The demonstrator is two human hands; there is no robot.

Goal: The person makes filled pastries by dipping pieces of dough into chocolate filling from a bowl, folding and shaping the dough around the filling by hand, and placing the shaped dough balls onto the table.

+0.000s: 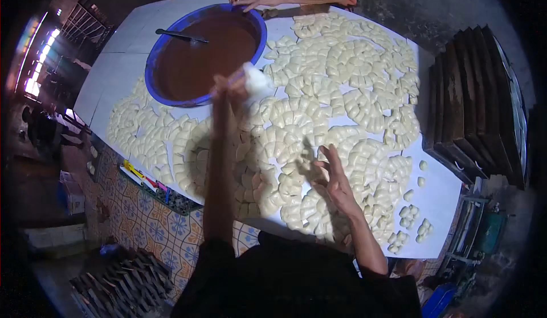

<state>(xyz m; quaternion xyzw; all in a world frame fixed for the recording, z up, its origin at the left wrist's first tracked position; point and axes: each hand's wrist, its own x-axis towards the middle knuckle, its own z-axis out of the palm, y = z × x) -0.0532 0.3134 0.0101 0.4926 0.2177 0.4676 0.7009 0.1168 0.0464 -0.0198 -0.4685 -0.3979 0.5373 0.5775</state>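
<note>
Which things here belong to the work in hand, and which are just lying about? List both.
In use: white dough piece held by left hand; blue round basin of brown filling; pale dough pieces on white table; right hand.
Lying about: dark stacked wooden trays; patterned tile floor.
</note>
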